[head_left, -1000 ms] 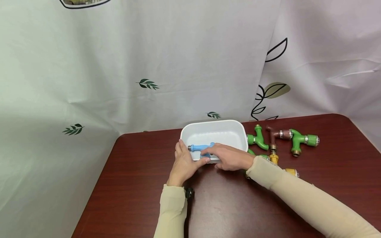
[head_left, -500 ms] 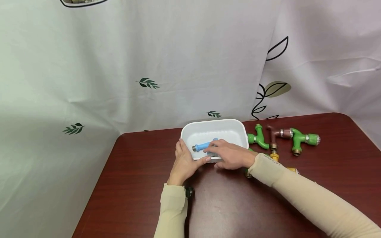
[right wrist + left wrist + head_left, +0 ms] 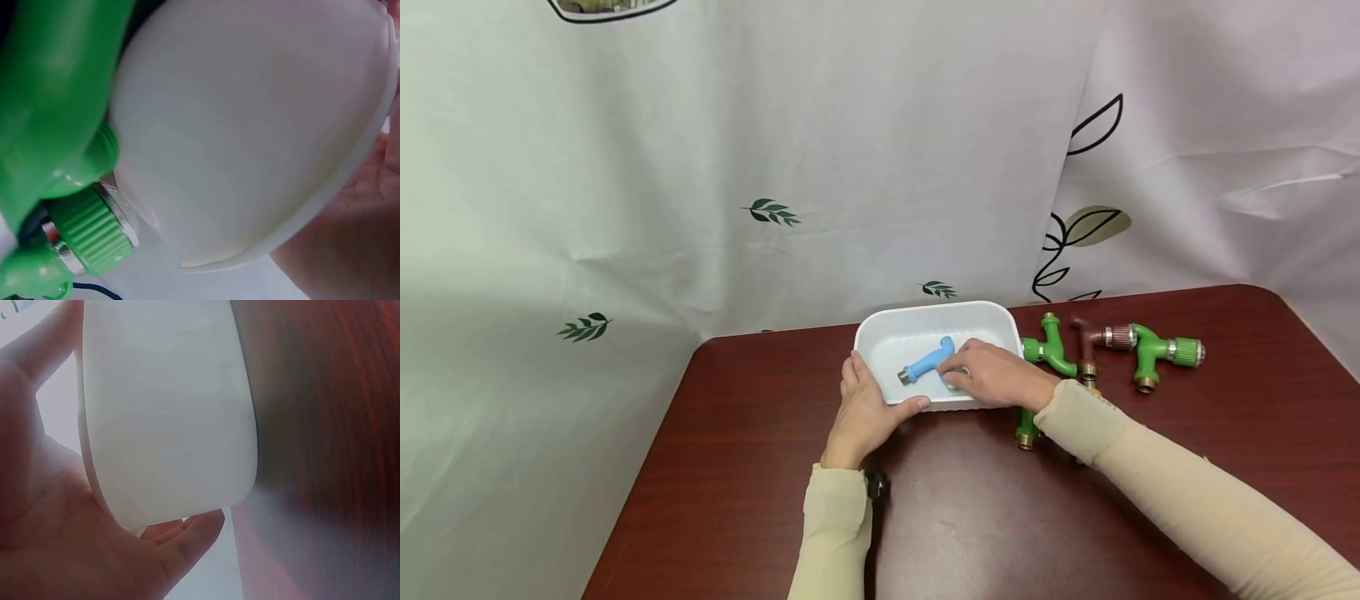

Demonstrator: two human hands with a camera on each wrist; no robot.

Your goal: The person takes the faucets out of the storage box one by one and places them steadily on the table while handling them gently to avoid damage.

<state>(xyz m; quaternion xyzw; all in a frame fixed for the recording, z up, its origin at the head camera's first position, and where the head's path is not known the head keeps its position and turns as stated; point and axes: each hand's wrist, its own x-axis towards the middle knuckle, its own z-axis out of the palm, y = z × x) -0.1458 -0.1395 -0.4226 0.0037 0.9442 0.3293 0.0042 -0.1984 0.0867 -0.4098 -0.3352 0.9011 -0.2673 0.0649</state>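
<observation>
A white plastic tub stands near the table's back edge. My left hand grips its front left corner, thumb over the front rim and fingers along the left side; the left wrist view shows the palm close against the tub's wall. Inside the tub lies a blue tap, its brass threaded end toward the left and its spout toward the back. Reaching over the front rim, my right hand holds the tap at its knob end, fingers curled over and partly hiding it. From the right wrist, mostly the tub's outer wall shows.
Several other taps lie right of the tub: a green one close beside it, a brown one, another green one farther right. More are partly hidden under the right forearm. A patterned white cloth hangs behind the dark red table.
My right hand has shifted right along the tub, and the blue tap has moved right with it, turning so its spout points more toward the back. My left hand has stayed put.
</observation>
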